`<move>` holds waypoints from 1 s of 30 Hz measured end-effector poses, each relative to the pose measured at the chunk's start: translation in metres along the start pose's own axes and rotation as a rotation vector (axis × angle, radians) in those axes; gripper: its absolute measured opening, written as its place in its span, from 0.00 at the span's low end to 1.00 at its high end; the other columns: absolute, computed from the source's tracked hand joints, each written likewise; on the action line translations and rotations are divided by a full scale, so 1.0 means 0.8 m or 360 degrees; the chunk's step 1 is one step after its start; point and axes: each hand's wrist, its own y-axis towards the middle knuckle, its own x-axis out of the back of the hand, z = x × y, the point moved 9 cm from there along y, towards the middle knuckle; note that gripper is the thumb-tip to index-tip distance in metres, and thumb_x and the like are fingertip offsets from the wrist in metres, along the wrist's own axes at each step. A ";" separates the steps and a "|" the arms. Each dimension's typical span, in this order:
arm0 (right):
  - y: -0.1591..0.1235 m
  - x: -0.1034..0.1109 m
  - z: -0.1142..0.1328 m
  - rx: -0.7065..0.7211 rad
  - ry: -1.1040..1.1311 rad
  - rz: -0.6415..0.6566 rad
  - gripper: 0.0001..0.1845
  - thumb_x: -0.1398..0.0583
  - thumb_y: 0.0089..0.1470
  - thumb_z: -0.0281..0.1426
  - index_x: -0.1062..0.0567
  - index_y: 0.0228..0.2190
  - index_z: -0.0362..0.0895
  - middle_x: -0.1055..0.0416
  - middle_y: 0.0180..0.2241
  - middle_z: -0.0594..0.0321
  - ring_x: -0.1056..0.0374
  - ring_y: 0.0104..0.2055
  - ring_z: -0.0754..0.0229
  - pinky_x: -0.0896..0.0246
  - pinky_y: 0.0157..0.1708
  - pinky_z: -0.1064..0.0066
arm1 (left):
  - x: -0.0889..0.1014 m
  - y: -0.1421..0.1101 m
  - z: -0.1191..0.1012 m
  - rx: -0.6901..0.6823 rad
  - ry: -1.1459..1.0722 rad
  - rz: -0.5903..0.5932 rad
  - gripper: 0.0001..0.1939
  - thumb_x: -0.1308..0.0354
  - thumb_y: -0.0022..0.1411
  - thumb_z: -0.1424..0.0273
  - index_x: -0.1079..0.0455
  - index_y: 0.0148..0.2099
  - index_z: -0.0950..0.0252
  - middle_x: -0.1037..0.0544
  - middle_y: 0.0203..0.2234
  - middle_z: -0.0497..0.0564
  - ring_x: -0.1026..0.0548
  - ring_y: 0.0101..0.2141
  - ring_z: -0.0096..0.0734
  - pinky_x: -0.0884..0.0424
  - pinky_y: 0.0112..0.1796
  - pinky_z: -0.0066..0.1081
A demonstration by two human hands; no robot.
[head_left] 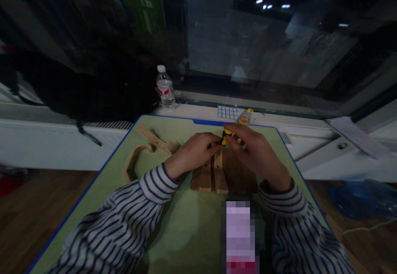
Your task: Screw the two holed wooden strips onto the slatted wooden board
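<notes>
A short yellow and black screwdriver (225, 136) stands nearly upright over light wooden strips. From above, my right hand (256, 152) closes its fingers around the handle. My left hand (197, 150) pinches the lower part of the tool with thumb and fingers; its tip is hidden. Beneath my hands, one wooden strip (220, 179) and another wooden strip (205, 179) lie side by side on a dark brown wooden board (240, 174). A small dark hole or screw head shows in the right strip, just below the screwdriver.
On the green table (176, 236), a curved wooden piece (132, 162) and a flat wooden piece (151, 137) lie left. A pixelated rectangular object (239, 232) is near the front. A water bottle (166, 90) and a small clear bag (244, 117) stand on the windowsill.
</notes>
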 end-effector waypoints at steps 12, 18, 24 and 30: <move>0.001 0.001 -0.005 -0.0076 -0.0013 -0.0012 0.15 0.44 0.61 0.32 0.30 0.48 0.43 0.25 0.45 0.54 0.27 0.40 0.57 0.29 0.39 0.62 | 0.006 -0.001 0.004 0.0085 0.0012 -0.0062 0.10 0.41 0.61 0.66 0.24 0.41 0.65 0.20 0.31 0.50 0.26 0.29 0.29 0.37 0.30 0.26; 0.000 0.001 -0.006 -0.0080 -0.0003 -0.0012 0.15 0.44 0.60 0.33 0.30 0.49 0.43 0.25 0.43 0.54 0.27 0.38 0.57 0.29 0.38 0.62 | 0.006 -0.001 0.002 0.0088 -0.0005 -0.0046 0.09 0.42 0.61 0.68 0.24 0.40 0.65 0.20 0.31 0.50 0.26 0.30 0.30 0.36 0.30 0.26; 0.000 0.002 -0.002 -0.0057 0.0014 0.0008 0.19 0.46 0.61 0.31 0.34 0.54 0.44 0.27 0.48 0.52 0.27 0.41 0.56 0.29 0.41 0.59 | 0.004 -0.001 0.000 0.0031 -0.0041 -0.0008 0.08 0.44 0.63 0.69 0.24 0.39 0.65 0.20 0.32 0.51 0.25 0.31 0.30 0.34 0.32 0.26; 0.000 0.000 -0.002 -0.0014 -0.0003 -0.0008 0.16 0.46 0.61 0.30 0.30 0.50 0.44 0.26 0.46 0.53 0.28 0.45 0.55 0.31 0.45 0.58 | 0.003 -0.001 0.000 0.0044 -0.0048 -0.0014 0.09 0.44 0.62 0.71 0.24 0.42 0.64 0.20 0.34 0.51 0.24 0.33 0.31 0.33 0.34 0.27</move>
